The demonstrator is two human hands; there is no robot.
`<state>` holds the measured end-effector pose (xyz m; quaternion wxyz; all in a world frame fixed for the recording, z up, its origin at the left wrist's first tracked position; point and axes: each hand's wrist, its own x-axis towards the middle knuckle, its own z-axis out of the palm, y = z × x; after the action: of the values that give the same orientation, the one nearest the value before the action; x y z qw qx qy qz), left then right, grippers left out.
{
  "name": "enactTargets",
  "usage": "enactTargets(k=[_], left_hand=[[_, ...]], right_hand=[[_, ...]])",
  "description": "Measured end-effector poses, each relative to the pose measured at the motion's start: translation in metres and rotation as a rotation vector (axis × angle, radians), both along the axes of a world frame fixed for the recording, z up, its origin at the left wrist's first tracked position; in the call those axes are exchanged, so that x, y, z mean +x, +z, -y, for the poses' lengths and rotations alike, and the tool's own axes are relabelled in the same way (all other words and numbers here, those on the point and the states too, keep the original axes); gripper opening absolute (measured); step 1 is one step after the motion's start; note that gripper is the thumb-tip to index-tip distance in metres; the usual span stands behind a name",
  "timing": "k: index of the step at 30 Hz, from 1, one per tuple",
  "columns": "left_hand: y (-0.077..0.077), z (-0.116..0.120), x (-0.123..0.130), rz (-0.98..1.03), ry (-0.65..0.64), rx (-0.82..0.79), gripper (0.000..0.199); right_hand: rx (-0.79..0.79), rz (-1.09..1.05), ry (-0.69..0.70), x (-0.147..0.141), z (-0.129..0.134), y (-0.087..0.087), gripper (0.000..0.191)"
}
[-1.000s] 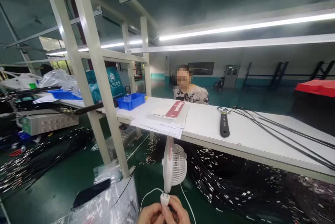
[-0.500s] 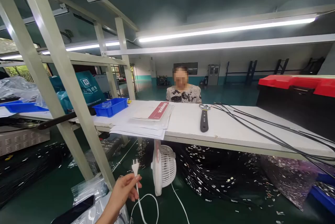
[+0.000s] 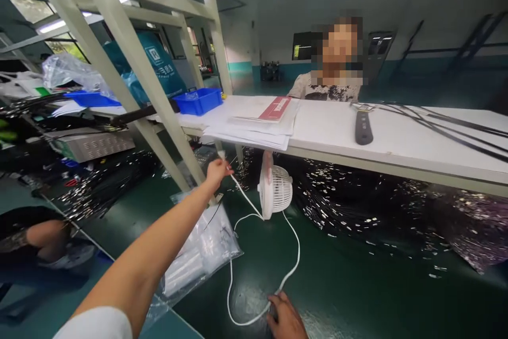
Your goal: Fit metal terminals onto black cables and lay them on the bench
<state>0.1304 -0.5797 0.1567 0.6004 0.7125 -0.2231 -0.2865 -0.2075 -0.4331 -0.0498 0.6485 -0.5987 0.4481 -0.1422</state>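
Below the white tabletop [image 3: 325, 122], your right hand [image 3: 286, 318] is touching the white cord [image 3: 299, 250], its grip impossible to tell; farther out, your left hand [image 3: 218, 171], the nearer one, is pinching the plug [image 3: 221, 155], which is pointing upward past your fingertips, the white fan [image 3: 277, 191] showing to its right.

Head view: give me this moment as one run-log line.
left hand: holding white plug | right hand: at white cord | fan: below tabletop's front edge | wrench: on tabletop, beside black cables
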Motion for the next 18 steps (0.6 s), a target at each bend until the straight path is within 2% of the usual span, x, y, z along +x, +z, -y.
enactTargets(k=[4,8,10,13,15,18], left_hand=[[0.016,0.013,0.011,0.065,-0.003,-0.091,0.023],[0.014,0.0,0.001,0.067,-0.113,-0.125,0.02],[0.009,-0.01,-0.002,0.061,-0.16,-0.124,0.02],[0.001,-0.016,-0.001,0.072,-0.196,-0.112,0.02],[-0.004,-0.014,0.004,0.11,-0.197,-0.106,0.021],[-0.011,-0.004,0.015,0.227,-0.179,-0.099,0.023]], right_hand=[[0.071,0.127,0.046,0.044,0.002,-0.004,0.043],[0.293,0.258,-0.113,0.059,0.017,0.0,0.046],[0.413,0.334,-0.23,0.055,0.029,0.004,0.047],[0.562,0.453,-0.366,0.039,0.054,0.018,0.038],[0.645,0.545,-0.403,0.021,0.077,0.036,0.032],[0.695,0.747,-0.474,-0.014,0.122,0.073,0.014]])
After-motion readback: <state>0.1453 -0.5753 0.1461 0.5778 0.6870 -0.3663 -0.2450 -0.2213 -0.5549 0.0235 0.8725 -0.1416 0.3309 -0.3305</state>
